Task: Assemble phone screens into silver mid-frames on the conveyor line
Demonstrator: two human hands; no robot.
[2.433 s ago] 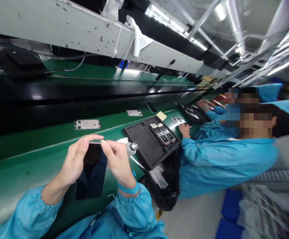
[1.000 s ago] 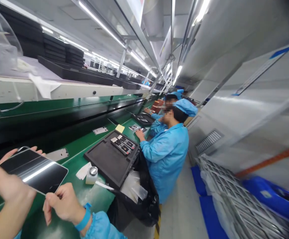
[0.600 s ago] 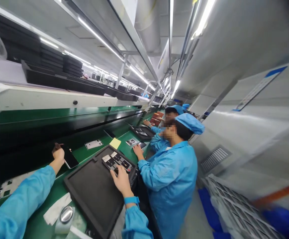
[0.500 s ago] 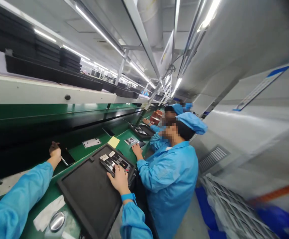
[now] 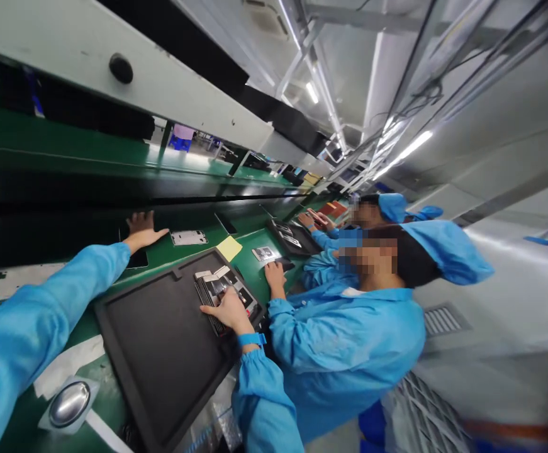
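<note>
A green conveyor bench (image 5: 174, 248) runs from the lower left toward two o'clock, under a long white rail (image 5: 113, 75). A co-worker (image 5: 349, 340) in a blue gown and cap sits at three o'clock, pressed against the bench edge, one hand on the bench just past the tray's far corner. A large black tray (image 5: 155, 340) fills the bench at six o'clock. At its far end lies a short row of phones (image 5: 221, 289).

The right hand (image 5: 224, 309) lies flat on that row, fingers spread over the nearest phones, gripping nothing that can be seen. The left hand (image 5: 141, 229) reaches out at ten o'clock, palm down and fingers open, resting on a dark phone (image 5: 136, 258) at the belt's edge.

Just beyond it lies a white frame (image 5: 189, 237); another frame (image 5: 4, 283) lies at nine o'clock. A yellow note (image 5: 229, 248) sits past the tray. A silver-capped bottle (image 5: 68, 404) stands at seven o'clock beside a white cloth (image 5: 66, 371).
</note>
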